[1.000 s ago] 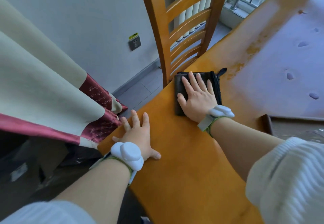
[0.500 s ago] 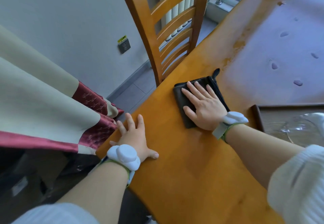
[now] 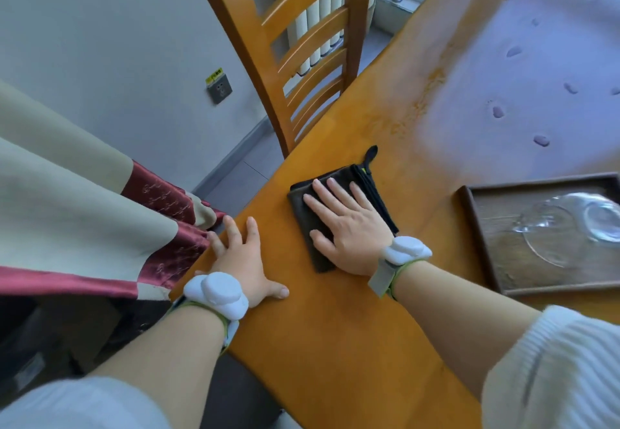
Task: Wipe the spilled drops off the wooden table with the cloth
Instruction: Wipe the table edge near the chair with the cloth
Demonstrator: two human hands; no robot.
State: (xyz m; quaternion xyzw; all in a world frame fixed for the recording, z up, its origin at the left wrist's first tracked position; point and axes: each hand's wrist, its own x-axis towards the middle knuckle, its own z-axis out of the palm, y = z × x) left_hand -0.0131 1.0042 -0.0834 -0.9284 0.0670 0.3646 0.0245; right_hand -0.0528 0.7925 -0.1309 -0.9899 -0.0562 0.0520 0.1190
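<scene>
Wooden table (image 3: 335,344), right hand (image 3: 349,234) flat on cloth (image 3: 302,204), left hand (image 3: 243,261) braced.

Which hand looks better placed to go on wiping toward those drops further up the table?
The right hand. Its straight fingers already press flat on the dark cloth, nearer the drops. The left hand rests flat at the table's edge, apart from the cloth.
</scene>
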